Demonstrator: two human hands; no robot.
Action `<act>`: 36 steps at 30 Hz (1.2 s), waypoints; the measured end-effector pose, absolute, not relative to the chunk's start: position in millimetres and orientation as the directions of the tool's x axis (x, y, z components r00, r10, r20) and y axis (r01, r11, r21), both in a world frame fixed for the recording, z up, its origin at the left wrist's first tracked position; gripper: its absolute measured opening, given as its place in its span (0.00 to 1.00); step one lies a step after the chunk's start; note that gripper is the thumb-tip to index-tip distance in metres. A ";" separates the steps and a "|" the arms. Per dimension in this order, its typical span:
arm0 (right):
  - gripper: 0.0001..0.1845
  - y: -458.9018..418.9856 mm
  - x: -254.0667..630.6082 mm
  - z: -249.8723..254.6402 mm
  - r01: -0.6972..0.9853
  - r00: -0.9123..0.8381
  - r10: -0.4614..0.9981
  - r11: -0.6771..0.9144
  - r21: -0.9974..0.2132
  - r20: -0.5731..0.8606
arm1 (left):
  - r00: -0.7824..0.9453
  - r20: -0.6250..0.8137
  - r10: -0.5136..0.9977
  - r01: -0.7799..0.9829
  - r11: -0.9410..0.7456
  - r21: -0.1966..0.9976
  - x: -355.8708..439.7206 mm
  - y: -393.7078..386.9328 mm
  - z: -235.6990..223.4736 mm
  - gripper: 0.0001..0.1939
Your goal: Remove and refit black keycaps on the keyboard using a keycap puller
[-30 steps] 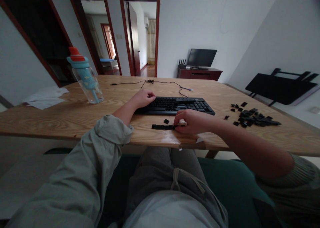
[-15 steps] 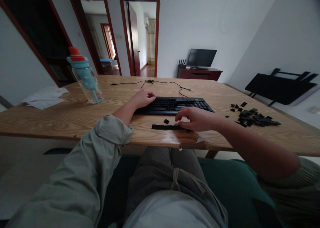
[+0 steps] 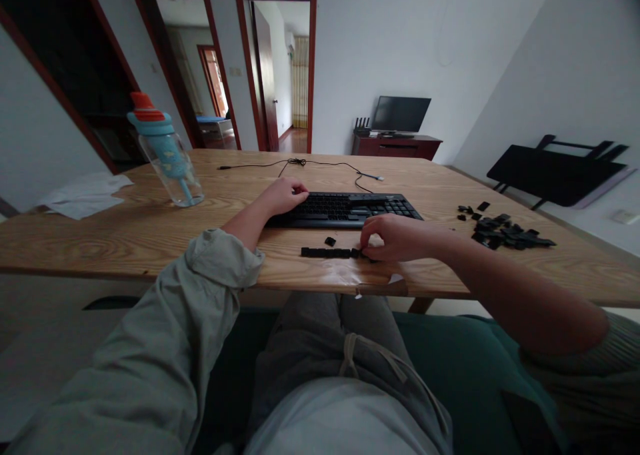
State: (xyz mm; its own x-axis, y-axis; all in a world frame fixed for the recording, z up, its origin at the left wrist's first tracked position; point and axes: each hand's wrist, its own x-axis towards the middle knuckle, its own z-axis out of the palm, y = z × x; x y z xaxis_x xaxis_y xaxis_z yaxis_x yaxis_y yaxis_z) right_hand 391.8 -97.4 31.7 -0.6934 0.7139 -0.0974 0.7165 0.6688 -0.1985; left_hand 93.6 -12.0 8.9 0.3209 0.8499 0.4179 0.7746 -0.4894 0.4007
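**Short row of black keycaps is forming on our side of the keyboard**

Taking the keyboard (image 3: 330, 210) as our clock's centre, twelve pointing away from us, we are finding the row of keycaps (image 3: 326, 252) lying on the desk (image 3: 150, 245) at six o'clock. We are judging the work as partly done: several caps are sitting end to end, while one loose cap (image 3: 330, 241) is lying just above the row and a large heap of caps (image 3: 513, 234) is waiting, unsorted, at three to four o'clock.

Our hands are working well apart. The left hand (image 3: 286, 196) is resting on the keyboard's nine o'clock end; we cannot tell whether it is gripping. The right hand (image 3: 393, 238) is bringing bent fingertips to the row's three o'clock end; we cannot tell whether they are pinching a cap.

At nine o'clock, a clear bottle (image 3: 175, 165) is standing lidded, containing a blue insert and straw; we cannot make out any liquid.
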 end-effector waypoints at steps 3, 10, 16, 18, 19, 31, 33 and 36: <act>0.08 -98.0 391.6 31.1 0.716 -0.693 0.715 0.670 -0.196 -0.091 | 0.313 0.418 0.853 0.776 -0.483 0.405 93.8 -11.4 8.7 0.12; 0.08 -98.5 389.5 29.6 0.729 -0.680 0.726 0.656 -0.195 -0.102 | 0.333 0.425 0.842 0.765 -0.505 0.401 94.3 -12.9 9.3 0.12; 0.11 -98.3 388.0 31.9 0.703 -0.703 0.707 0.677 -0.217 -0.072 | 0.324 0.416 0.850 0.775 -0.491 0.399 93.5 -10.9 8.0 0.13; 0.12 -98.9 386.3 32.0 0.686 -0.718 0.693 0.692 -0.226 -0.057 | 0.321 0.417 0.850 0.776 -0.489 0.399 93.4 -10.5 7.7 0.13; 0.12 -99.3 385.3 31.7 0.680 -0.723 0.688 0.697 -0.228 -0.055 | 0.322 0.418 0.850 0.775 -0.490 0.399 93.3 -10.4 7.7 0.13; 0.09 -100.2 382.2 30.2 0.654 -0.748 0.661 0.720 -0.232 -0.058 | 0.337 0.429 0.838 0.769 -0.508 0.389 94.0 -11.5 9.0 0.13; 0.10 -99.8 382.2 29.2 0.655 -0.747 0.662 0.718 -0.235 -0.056 | 0.332 0.424 0.842 0.773 -0.501 0.389 94.0 -11.7 9.2 0.12; 0.10 -99.0 382.1 27.1 0.651 -0.750 0.660 0.723 -0.233 -0.045 | 0.333 0.424 0.842 0.773 -0.501 0.388 93.6 -11.6 9.1 0.12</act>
